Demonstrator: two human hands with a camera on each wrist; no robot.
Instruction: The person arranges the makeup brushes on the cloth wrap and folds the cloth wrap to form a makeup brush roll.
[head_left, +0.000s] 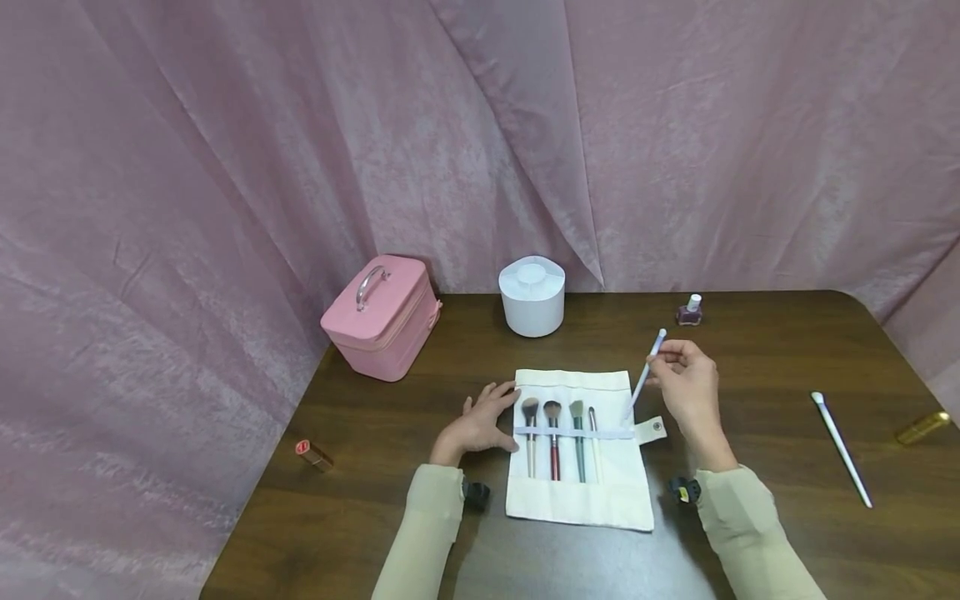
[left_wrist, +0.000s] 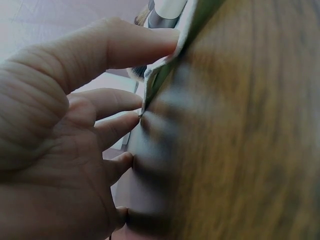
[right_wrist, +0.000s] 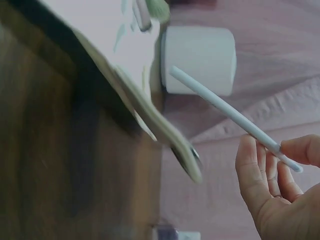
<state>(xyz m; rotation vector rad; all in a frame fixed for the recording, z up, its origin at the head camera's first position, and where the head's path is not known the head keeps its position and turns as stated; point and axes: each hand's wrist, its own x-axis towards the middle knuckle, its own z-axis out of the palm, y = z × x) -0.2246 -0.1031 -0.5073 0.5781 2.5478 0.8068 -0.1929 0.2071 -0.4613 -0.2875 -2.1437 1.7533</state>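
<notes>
Pinching a white brush (head_left: 647, 369) near its upper end, the right hand (head_left: 686, 385) holds it slanted over the right edge of a cream roll (head_left: 577, 492) on a dark table (head_left: 750, 533), while the left hand (head_left: 480, 423) lies flat with relaxed fingers on the roll's left edge; four brushes (head_left: 558, 433) sit under its band, with a pink case (head_left: 380, 317), white pot (head_left: 532, 296) and polish bottle (head_left: 689, 309) behind. From the left wrist, straight fingers (left_wrist: 125, 47) press the cloth edge (left_wrist: 165, 65). From the right wrist, fingertips (right_wrist: 300, 150) pinch the brush (right_wrist: 225, 110), its lower end near the roll (right_wrist: 125, 75), the pot (right_wrist: 200, 60) beyond.
</notes>
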